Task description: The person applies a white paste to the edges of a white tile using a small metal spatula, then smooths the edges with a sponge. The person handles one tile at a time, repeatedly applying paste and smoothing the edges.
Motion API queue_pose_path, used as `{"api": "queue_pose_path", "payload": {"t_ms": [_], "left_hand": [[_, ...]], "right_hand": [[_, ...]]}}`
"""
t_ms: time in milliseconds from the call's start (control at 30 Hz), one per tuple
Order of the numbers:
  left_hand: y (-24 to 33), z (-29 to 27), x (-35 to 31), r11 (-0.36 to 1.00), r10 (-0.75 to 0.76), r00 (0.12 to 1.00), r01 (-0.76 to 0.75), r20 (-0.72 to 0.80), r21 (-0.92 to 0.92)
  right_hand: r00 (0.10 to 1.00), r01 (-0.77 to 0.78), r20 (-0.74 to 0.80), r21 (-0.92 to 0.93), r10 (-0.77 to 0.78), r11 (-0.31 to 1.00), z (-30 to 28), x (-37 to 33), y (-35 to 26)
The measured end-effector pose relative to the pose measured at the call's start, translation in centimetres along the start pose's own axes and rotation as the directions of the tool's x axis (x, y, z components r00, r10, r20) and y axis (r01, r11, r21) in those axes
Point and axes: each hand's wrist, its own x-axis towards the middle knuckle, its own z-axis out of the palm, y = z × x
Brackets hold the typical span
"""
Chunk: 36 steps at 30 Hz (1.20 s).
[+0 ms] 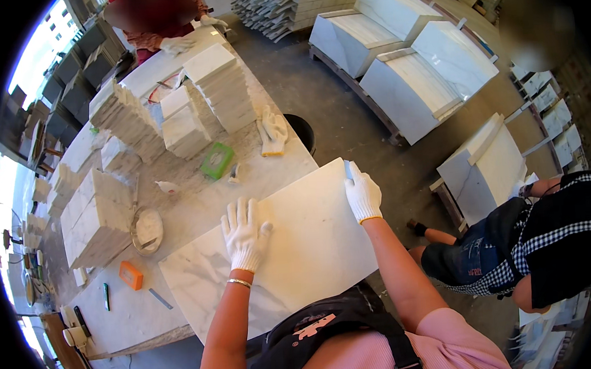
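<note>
A large white marble slab (312, 250) with grey veining lies in front of me, its near part reaching past the table's edge. My left hand (244, 234), in a white knit glove, rests flat on the slab with its fingers spread. Similarly gloved, my right hand (363, 195) is at the slab's right edge near the far corner. Its fingers are closed on a small blue-grey piece (348, 170) pressed along that edge; most of the piece is hidden by the hand. Beyond the slab lie a green block (217, 160) and a pair of spare gloves (273, 132).
Stacks of marble tiles (220, 88) stand across the table (287, 161). At left are a round dish of white paste (147, 230), an orange block (131, 275) and a green-handled cutter (106, 296). One person works at the far end; another bends beside pallets of marble (397, 92) at right.
</note>
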Motion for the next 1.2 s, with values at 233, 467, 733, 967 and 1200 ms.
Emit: {"api": "queue_pose_path", "payload": {"t_ms": [233,467,733,967,1200], "left_hand": [[0.0,0.5,0.1,1.0,-0.001,1.0,0.001,-0.017,0.011],[-0.3,1.0,0.1,1.0,0.006,1.0,-0.006,-0.013,0.018],[-0.4,1.0,0.2,1.0,-0.008,1.0,0.007,0.022,0.016],[0.0,0.6,0.2,1.0,-0.02,0.999,0.019,0.051,0.021],[0.0,0.7,0.1,0.999,-0.026,0.998,0.024,0.053,0.03]], "right_hand": [[0.999,-0.047,-0.005,0.036,0.047,0.998,0.5,1.9,-0.5],[0.999,0.013,-0.036,0.134,-0.008,0.991,0.6,2.4,0.2],[0.999,0.004,0.034,0.189,-0.01,0.982,-0.1,2.9,0.2],[0.995,-0.023,0.1,0.283,-0.006,0.959,0.4,3.2,1.4],[0.983,-0.026,0.182,0.298,-0.03,0.954,-0.2,2.9,1.7]]}}
